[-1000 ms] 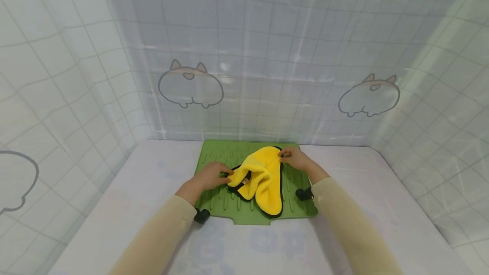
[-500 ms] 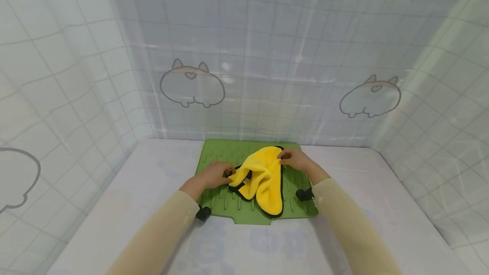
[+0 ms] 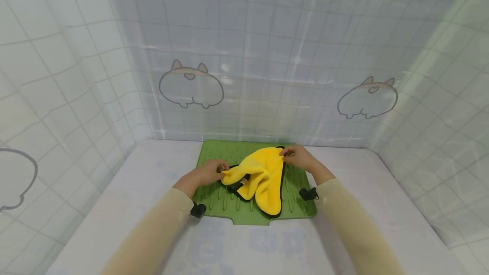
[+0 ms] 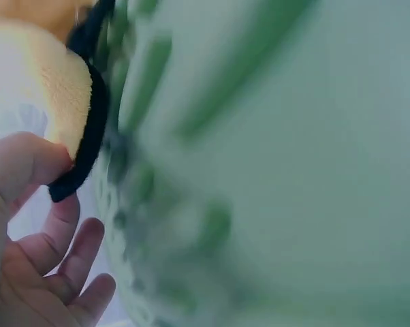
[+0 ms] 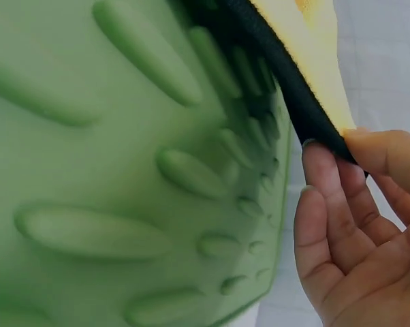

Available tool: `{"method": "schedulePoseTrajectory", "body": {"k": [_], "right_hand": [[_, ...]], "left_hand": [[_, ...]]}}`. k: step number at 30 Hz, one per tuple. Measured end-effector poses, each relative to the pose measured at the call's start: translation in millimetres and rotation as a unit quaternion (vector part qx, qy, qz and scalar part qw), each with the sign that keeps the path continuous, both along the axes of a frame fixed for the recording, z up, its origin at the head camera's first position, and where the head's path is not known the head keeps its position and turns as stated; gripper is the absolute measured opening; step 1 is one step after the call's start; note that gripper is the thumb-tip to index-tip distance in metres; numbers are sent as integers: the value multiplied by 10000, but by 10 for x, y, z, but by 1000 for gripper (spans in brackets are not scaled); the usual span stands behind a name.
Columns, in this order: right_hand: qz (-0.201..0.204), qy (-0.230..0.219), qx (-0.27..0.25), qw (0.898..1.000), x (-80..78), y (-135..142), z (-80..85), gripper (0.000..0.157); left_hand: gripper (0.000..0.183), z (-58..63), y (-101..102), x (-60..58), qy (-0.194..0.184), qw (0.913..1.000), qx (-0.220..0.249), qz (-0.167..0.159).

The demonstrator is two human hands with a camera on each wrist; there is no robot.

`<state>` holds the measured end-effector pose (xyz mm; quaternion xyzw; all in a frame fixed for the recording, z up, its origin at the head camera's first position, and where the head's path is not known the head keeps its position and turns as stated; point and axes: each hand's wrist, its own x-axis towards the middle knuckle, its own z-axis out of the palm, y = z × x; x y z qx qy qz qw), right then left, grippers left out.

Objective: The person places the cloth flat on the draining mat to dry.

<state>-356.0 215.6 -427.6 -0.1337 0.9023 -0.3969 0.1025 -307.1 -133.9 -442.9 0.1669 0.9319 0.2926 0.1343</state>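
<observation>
- Where two cream sleeves [image 3: 153, 232] reach over its near part, one pale table [image 3: 382, 190] spreads wide, with faint bluish printed figures [image 3: 261, 241] between the arms.
- Two small black wrist devices [image 3: 198, 210], one at each cuff.
- One green mat [image 3: 250, 220] lies farther on, with raised oblong ridges and a short tab on its near edge.
- One yellow cloth [image 3: 271, 181], black-edged and rumpled, lies over the mat's middle.
- Two bare grips: the left grip [image 3: 204, 173] pinches the cloth's left corner between thumb and fingers; the right grip [image 3: 303, 158] pinches its far right corner likewise.
- Three pale wall sheets [image 3: 275, 63] with grey grid lines: left, right and back.
- Five outlined animal drawings [image 3: 191, 90]: two whole on the back sheet, two cut off at the top, one at the left.
</observation>
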Motion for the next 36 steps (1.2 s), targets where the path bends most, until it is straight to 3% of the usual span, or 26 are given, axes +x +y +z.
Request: {"method": "schedulePoseTrajectory", "body": {"k": [4, 12, 17, 21, 29, 36], "right_hand": [[-75, 5, -119, 9999, -14, 46, 58, 17], [-166, 234, -201, 9994, -63, 128, 165, 17], [-608, 667, -262, 9956, -123, 116, 203, 18], [-950, 849, -252, 9915, -211, 68, 162, 19], [-973, 752, 74, 9924, -288, 12, 13, 22], [-854, 518, 223, 9948, -267, 48, -43, 26]], "left_hand": [[20, 110, -106, -31, 144, 9994, -260, 162], [22, 255, -223, -151, 1104, 9911, -745, 48], [23, 285, -179, -270, 2041, 9739, -952, 295], [23, 224, -116, -367, 2487, 9595, -1197, 558], [24, 49, -5, -505, 1835, 9676, -1499, 875], [27, 16, 30, -562, 1443, 9743, -1536, 793]]}}
